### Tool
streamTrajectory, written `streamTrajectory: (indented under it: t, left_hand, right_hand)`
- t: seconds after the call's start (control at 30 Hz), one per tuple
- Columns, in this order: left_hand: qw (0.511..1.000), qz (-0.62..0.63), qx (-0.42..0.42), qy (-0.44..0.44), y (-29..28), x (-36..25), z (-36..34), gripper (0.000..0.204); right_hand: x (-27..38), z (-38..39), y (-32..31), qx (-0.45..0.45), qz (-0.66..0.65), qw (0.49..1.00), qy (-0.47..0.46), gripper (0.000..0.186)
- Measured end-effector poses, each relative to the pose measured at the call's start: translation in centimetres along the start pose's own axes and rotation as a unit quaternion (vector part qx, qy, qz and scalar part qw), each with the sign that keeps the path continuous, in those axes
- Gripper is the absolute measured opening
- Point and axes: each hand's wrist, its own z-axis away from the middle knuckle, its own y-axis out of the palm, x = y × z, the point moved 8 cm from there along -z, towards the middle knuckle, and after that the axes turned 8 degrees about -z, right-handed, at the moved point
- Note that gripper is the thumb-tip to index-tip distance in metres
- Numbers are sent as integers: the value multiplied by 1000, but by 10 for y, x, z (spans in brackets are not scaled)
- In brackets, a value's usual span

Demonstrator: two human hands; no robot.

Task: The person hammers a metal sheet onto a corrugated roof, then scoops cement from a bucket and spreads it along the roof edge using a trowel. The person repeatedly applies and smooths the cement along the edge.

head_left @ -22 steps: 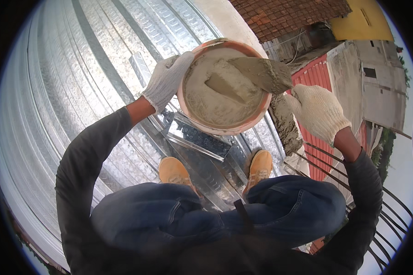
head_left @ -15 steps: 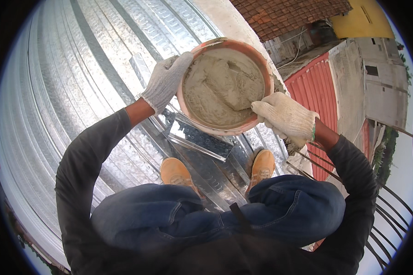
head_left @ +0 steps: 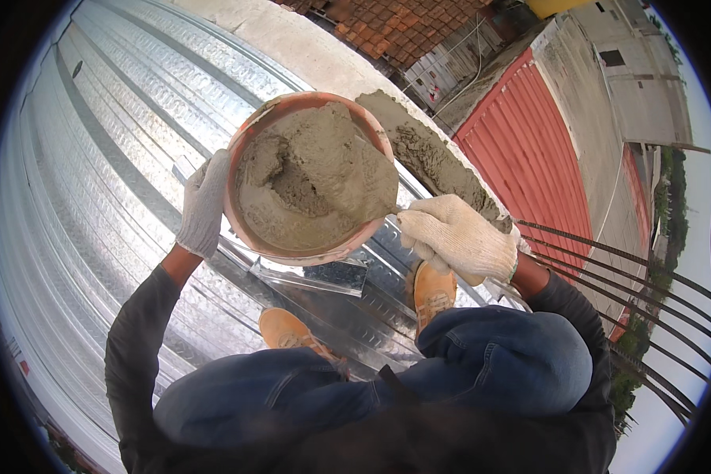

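My left hand (head_left: 204,207), in a pale knit glove, is closed on the left rim of a round orange tub (head_left: 378,134). Grey wet mortar (head_left: 280,221) fills much of the tub. My right hand (head_left: 460,241), also gloved, grips a trowel (head_left: 472,279), whose handle end shows below the palm. A large heap of mortar (head_left: 332,150) covers the trowel's blade over the tub's right side. Just beyond my right hand, a strip of fresh mortar (head_left: 430,154) lies along the top of a pale wall edge (head_left: 292,39).
Ribbed galvanized metal decking (head_left: 126,166) spreads under my shoes and to the left. A bent metal piece (head_left: 316,276) lies below the tub. Several steel rebars (head_left: 616,251) jut out at right. Past the wall edge are a red corrugated sheet (head_left: 521,134) and a tiled roof (head_left: 419,31).
The tub and both hands have shifted left and slightly nearer in view. The trowel has lifted a heap of mortar, leaving a hollow. The mortar strip on the wall is now more exposed.
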Motion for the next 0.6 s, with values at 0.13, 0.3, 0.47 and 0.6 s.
streamTrajectory:
  t: [0.13,0.3,0.47,0.6]
  left_hand:
    - [1000,3,-19,-4,-11,3,4,50]
    - [999,-21,-38,4,-17,9,0,47]
    - [997,-51,-51,30,-30,21,-8,45]
    - [995,-71,-67,31,-18,2,6,45]
  right_hand:
    - [6,17,-36,-90,-31,994,-57,44]
    - [-1,-2,-99,-233,175,945,-150,48]
    - [-8,-77,-112,-305,295,894,-147,45]
    - [-19,-114,-121,-315,316,882,-148,40]
